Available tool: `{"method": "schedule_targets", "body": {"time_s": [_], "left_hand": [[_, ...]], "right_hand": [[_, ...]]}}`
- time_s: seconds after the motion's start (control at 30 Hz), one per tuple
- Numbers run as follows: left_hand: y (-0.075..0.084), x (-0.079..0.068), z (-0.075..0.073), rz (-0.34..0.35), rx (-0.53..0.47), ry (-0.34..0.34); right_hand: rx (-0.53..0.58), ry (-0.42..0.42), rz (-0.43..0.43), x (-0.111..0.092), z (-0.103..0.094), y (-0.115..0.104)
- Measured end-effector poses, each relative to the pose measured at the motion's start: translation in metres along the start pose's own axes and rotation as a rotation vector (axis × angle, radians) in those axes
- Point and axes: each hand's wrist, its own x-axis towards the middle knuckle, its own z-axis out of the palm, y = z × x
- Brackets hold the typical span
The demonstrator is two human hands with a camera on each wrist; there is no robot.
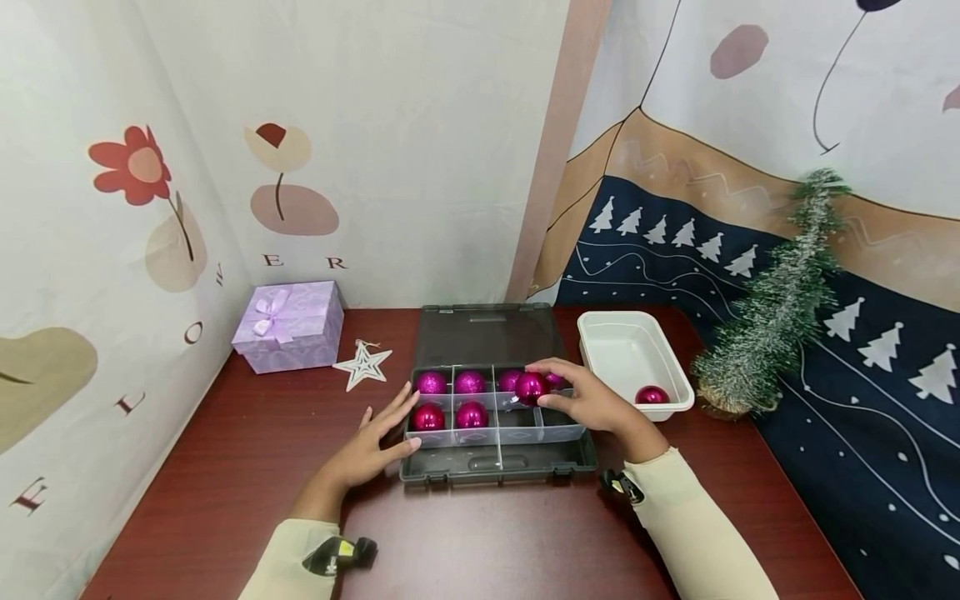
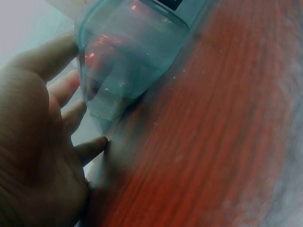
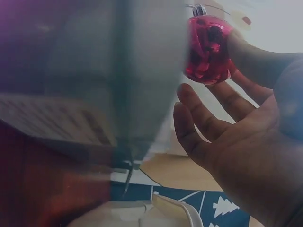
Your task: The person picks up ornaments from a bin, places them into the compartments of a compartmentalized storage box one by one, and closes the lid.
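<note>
My right hand pinches a shiny magenta Christmas ball between thumb and fingers, above the right half of a dark divided plastic box. In the right wrist view, the held Christmas ball shows a silver cap and a loop. Glittery balls sit in the back compartments, partly hidden at the right by my hand. Two shiny balls occupy the left front compartments. With fingers spread, my left hand touches the box's left side; the left wrist view shows its fingertips against the clear wall.
Right of the box stands a white tray with one shiny ball in it. A small tinsel tree is beyond. The box's lid lies open behind. At left are a lilac gift box and a white star.
</note>
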Motion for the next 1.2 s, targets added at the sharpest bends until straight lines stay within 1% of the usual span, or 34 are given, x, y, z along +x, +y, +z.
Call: {"method": "schedule_targets", "body": {"time_s": [0.3, 0.57, 0.83, 1.1, 1.2], "left_hand": [[0.001, -0.001, -0.001, -0.009, -0.013, -0.009], [0.000, -0.001, -0.001, -0.004, -0.009, -0.007], [0.002, 0.001, -0.001, -0.003, -0.010, -0.006], [0.000, 0.001, -0.001, -0.002, -0.009, -0.006], [0.000, 0.001, -0.001, -0.001, -0.012, -0.006]], "right_hand": [[-0.019, -0.017, 0.035, 0.002, 0.010, 0.001], [-0.076, -0.021, 0.011, 0.004, 0.016, 0.005], [-0.123, -0.014, 0.032, 0.005, 0.019, 0.006], [-0.135, -0.019, 0.081, 0.004, 0.022, 0.003], [-0.132, -0.017, 0.084, 0.003, 0.022, 0.004]]}}
